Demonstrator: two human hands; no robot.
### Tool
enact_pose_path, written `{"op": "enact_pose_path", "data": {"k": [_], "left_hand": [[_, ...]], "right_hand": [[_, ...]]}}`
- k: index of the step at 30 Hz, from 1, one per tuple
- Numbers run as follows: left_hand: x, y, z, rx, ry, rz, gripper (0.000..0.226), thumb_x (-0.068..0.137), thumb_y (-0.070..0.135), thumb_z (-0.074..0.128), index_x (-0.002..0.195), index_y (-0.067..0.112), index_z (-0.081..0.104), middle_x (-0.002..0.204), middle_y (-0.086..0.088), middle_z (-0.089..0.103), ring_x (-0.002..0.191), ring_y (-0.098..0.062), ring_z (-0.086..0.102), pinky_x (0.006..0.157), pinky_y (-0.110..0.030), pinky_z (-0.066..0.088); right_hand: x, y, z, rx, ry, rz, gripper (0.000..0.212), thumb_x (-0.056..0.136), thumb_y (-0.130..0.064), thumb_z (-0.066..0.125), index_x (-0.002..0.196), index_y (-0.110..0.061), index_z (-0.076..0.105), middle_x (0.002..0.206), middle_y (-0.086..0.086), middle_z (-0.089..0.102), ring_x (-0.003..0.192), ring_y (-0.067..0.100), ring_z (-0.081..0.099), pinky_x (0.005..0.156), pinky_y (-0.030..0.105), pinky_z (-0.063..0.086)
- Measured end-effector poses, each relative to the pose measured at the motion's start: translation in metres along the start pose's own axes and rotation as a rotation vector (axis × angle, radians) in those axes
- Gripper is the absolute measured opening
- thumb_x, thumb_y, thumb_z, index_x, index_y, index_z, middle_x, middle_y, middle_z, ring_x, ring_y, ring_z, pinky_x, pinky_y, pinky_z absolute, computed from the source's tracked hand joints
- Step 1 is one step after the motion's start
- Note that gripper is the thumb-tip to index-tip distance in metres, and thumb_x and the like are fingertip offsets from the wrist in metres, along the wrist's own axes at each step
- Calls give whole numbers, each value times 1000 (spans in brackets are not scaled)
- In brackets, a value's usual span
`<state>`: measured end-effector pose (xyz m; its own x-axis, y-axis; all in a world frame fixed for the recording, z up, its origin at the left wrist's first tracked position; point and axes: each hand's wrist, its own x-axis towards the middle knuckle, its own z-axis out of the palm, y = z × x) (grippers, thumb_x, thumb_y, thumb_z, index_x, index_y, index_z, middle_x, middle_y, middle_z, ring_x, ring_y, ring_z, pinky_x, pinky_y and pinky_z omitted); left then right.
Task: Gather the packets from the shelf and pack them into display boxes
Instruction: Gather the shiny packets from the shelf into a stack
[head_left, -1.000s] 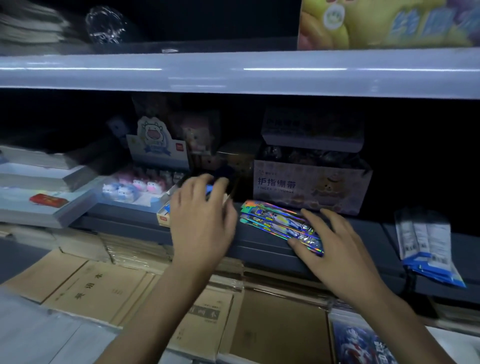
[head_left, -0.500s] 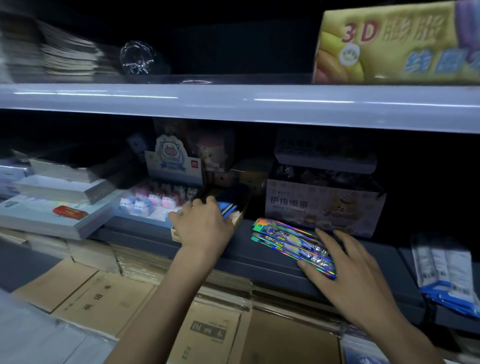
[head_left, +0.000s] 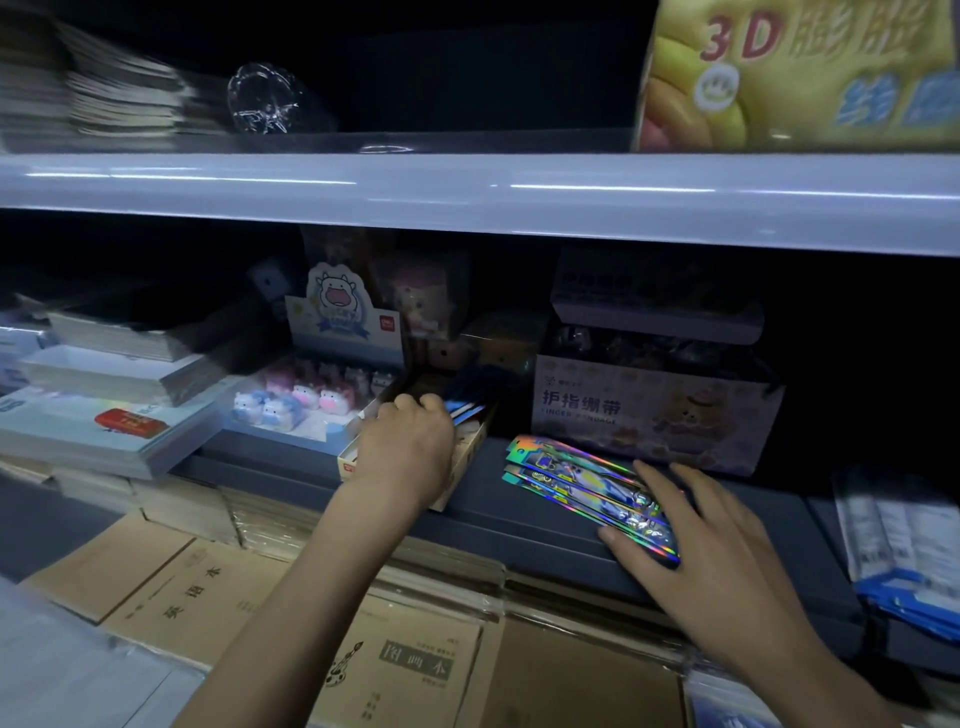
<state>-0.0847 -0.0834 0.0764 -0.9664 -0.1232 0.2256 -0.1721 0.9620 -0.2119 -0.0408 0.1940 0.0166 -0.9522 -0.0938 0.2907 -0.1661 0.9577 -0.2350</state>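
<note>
A small stack of shiny holographic packets (head_left: 566, 475) lies on the dark shelf ledge (head_left: 483, 499) at centre right. My right hand (head_left: 691, 540) rests flat on the near end of the stack, fingers spread. A small cardboard display box (head_left: 467, 457) stands to the left of the packets, with blue packets (head_left: 467, 402) standing in it. My left hand (head_left: 410, 444) reaches into this box, fingers curled down among the blue packets; what the fingertips hold is hidden.
A finger-bandage box (head_left: 649, 410) stands behind the shiny packets. A tray of cow figures (head_left: 306, 400) sits left of the display box. Stacked notebooks (head_left: 104, 415) lie at far left, brown exercise books (head_left: 208, 587) below, blue-white packets (head_left: 904, 540) at right. A pale upper shelf edge (head_left: 467, 192) overhangs.
My left hand has moved forward over the display box and curled its fingers down into it. My right hand stays on the shiny packets. The camera view tilted upward.
</note>
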Motion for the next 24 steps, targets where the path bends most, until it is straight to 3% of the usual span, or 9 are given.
{"op": "enact_pose_path", "data": {"k": [4,8,13,17,19,22,24], "left_hand": [[5,-8,6,-36,40,38,24,101,18,48,122,7,48,124,-17,61,117,-36,61,89,-40,50],[5,-17,9,-147,120,47,14,101,17,47,113,10,48,114,-14,66,103,-34,66,70,-38,42],[-5,-32,-1,-373,232,47,11,104,23,42,100,14,37,100,-13,65,86,-37,63,63,-38,36],[-15,-42,-11,-652,290,38,3,102,17,44,100,15,43,77,-2,56,69,-28,51,60,-39,35],[-21,-45,-13,-793,254,17,4,101,16,44,98,18,47,71,-2,60,65,-26,55,59,-41,43],[-42,-42,-17,-1149,142,-46,17,105,17,44,91,16,54,66,-2,61,58,-15,56,56,-34,48],[-59,-34,-18,-1390,49,-99,22,107,20,45,96,10,61,71,-13,60,65,-16,57,62,-33,45]], "right_hand": [[-2,-2,0,-20,4,1,98,78,-94,10,157,-41,34,161,-1,38,149,23,34,124,45,28],[-4,-5,-4,-26,0,2,98,78,-92,10,157,-40,35,161,0,39,149,22,34,125,44,25],[-3,-3,-4,-29,13,-6,97,79,-91,12,158,-39,35,161,0,39,148,22,35,125,46,25],[-2,-4,-5,-35,10,-10,100,79,-92,9,159,-38,31,161,-1,38,150,20,32,128,45,18],[-2,-5,-4,-32,55,-16,97,83,-90,14,156,-33,40,154,1,47,147,22,39,127,50,19],[-5,-10,-10,23,230,-79,80,90,-77,33,141,-21,60,140,4,60,138,27,51,124,57,23],[-10,-20,-21,117,394,-168,63,93,-63,46,129,-17,69,129,1,66,129,26,57,120,53,31]]}}
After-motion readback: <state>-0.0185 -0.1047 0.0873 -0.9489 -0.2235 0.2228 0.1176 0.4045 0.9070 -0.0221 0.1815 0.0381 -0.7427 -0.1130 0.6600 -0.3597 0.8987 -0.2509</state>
